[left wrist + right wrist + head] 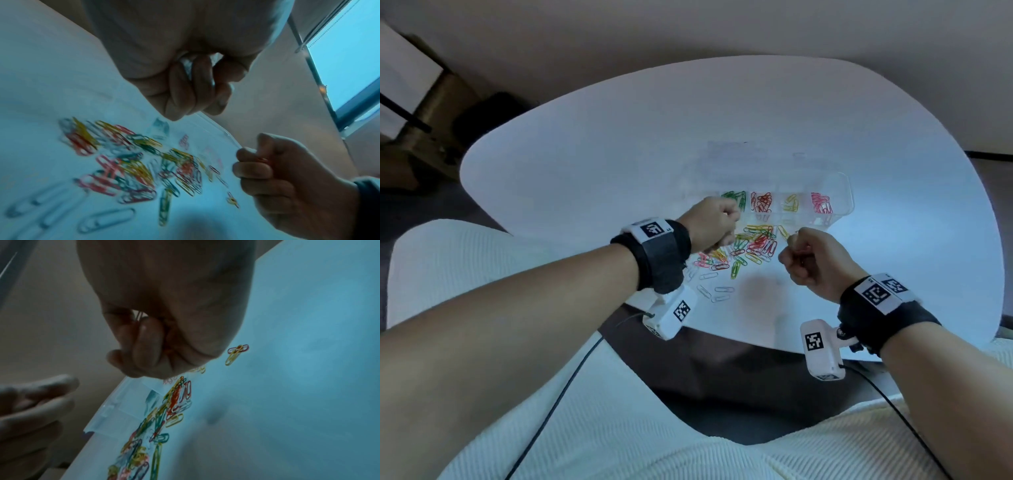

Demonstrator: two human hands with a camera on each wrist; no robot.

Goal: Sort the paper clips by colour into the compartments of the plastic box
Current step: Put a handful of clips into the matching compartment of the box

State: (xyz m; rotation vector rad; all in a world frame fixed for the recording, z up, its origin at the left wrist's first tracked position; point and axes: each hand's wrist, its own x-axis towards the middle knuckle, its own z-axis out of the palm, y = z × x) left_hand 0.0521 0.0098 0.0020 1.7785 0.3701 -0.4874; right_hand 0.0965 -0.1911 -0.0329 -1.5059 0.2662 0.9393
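Observation:
A clear plastic box lies on the white table, with green, red, yellow and pink clips in separate compartments. A mixed pile of paper clips lies just in front of it. My left hand hovers as a fist over the pile's left side, by the box's left end. In the left wrist view pale clips show inside its curled fingers. My right hand is a fist right of the pile, with a red clip pinched in its fingers.
Several pale clips lie apart at the pile's near left. A lone red and yellow pair lies right of the pile. The table's front edge is close to my lap. Cables hang from the wrist cameras.

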